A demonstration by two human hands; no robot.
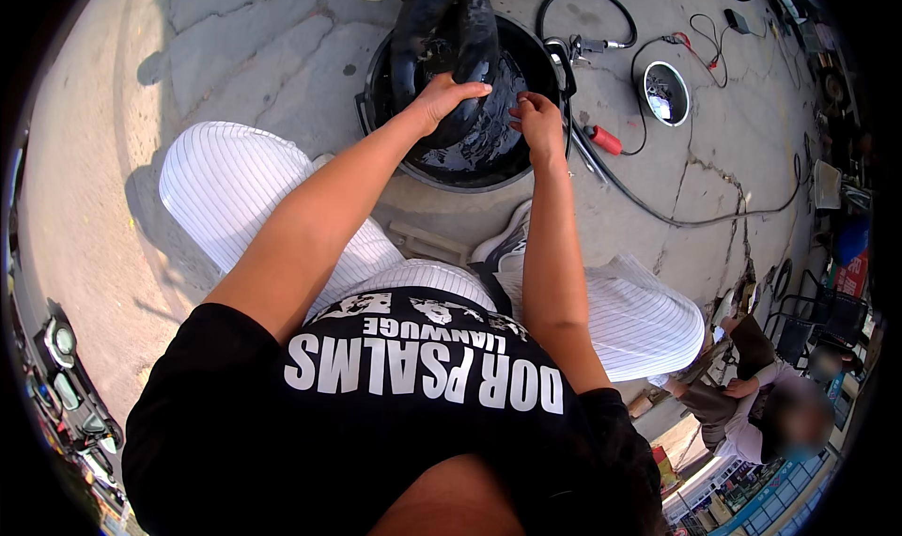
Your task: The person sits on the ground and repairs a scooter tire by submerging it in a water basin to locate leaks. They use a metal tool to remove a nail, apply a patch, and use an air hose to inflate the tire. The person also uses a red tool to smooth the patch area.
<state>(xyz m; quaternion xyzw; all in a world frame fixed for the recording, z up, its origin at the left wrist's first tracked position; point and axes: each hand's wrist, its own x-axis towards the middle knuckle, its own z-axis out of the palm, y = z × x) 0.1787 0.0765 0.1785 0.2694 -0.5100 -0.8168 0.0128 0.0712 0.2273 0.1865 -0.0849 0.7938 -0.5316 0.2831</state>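
A black rubber inner tube (pixel 477 38) dips into a round black tub (pixel 460 185) of dark water (pixel 503 146). My left hand (pixel 442 102) is closed over the tube, its thumb stretched along the wet rubber. To the right, my right hand (pixel 540 124) hovers over the tub's right side. Its fingers are loosely bent and apart, with nothing visible between them. The tube's upper part runs out past the tub's far rim, and its lowest part is in the water.
Right of the tub lie an air hose (pixel 631 24) with a metal inflator gun (pixel 594 46), a red cylindrical piece (pixel 604 139) and a metal bowl (pixel 646 87). Another hose (pixel 676 223) curves over cracked concrete. A person (pixel 752 395) sits at the lower right.
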